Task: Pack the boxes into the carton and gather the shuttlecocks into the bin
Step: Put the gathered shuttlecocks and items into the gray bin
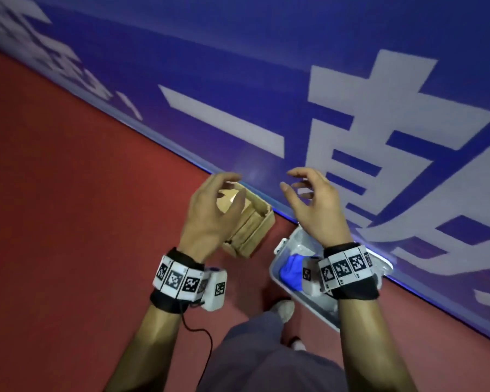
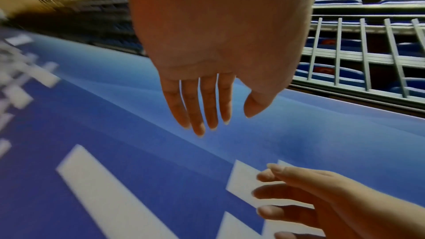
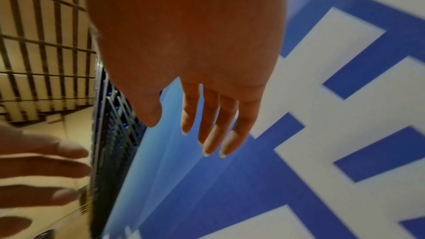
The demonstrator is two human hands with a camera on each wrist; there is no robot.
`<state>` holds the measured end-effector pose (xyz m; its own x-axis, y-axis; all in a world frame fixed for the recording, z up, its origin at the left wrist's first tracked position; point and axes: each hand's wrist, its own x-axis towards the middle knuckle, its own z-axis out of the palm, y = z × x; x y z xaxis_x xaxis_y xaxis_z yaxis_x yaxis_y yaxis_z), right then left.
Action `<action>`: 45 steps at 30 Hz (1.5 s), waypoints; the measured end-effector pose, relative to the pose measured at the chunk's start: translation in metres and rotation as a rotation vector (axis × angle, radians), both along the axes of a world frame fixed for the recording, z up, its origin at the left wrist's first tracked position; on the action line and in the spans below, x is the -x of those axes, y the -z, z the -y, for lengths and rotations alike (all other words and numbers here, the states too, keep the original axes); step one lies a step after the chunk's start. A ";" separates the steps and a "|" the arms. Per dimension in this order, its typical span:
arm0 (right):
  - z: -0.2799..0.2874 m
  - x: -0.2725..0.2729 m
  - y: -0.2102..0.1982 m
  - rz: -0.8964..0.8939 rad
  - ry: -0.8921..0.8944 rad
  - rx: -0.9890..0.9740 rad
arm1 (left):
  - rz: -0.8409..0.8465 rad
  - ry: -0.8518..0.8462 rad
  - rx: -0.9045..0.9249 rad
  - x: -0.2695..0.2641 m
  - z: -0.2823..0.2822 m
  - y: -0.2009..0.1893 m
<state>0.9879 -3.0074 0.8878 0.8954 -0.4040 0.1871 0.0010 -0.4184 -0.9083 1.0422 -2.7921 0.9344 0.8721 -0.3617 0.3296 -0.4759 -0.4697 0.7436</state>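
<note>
An open brown carton (image 1: 253, 226) stands on the red floor against a blue banner, with boxes packed side by side inside. My left hand (image 1: 214, 206) hovers above its left part, fingers loosely spread, holding nothing. To the right, a clear plastic bin (image 1: 283, 274) sits on the floor with something blue and white things inside, blurred. My right hand (image 1: 311, 199) floats above and beyond the bin, fingers relaxed and empty. In the left wrist view the left hand (image 2: 214, 112) shows straight fingers over the banner. The right hand (image 3: 207, 124) looks the same in the right wrist view.
A tall blue banner (image 1: 294, 94) with large white characters runs diagonally behind the carton and bin. Red floor (image 1: 68, 207) lies to the left. My shoe (image 1: 283, 309) and grey trouser leg stand just below the bin. White railings and blue seats (image 2: 368, 57) rise behind the banner.
</note>
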 end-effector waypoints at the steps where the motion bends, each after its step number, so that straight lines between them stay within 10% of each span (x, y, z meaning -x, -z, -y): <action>1: -0.017 0.001 -0.001 0.007 -0.038 -0.014 | 0.005 -0.049 -0.011 0.011 -0.026 -0.002; 11: -0.240 -0.011 -0.023 -0.002 -0.532 0.034 | -0.030 -0.572 -0.031 0.115 -0.262 -0.005; 26: -0.761 -0.005 -0.030 0.027 -1.174 -0.016 | -0.086 -1.198 -0.106 0.254 -0.696 0.003; 36: -1.007 0.021 0.016 -0.076 -1.595 0.079 | -0.243 -1.677 0.002 0.357 -0.844 0.063; 45: -1.255 -0.015 0.031 -0.106 -1.878 0.133 | -0.308 -1.952 -0.020 0.332 -1.016 0.066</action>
<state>1.0031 -1.7522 0.8565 0.1055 0.9930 0.0522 0.4331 0.0013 -0.9013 0.7097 -1.7762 0.8682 0.0351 0.9915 0.1251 0.7298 -0.1109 0.6746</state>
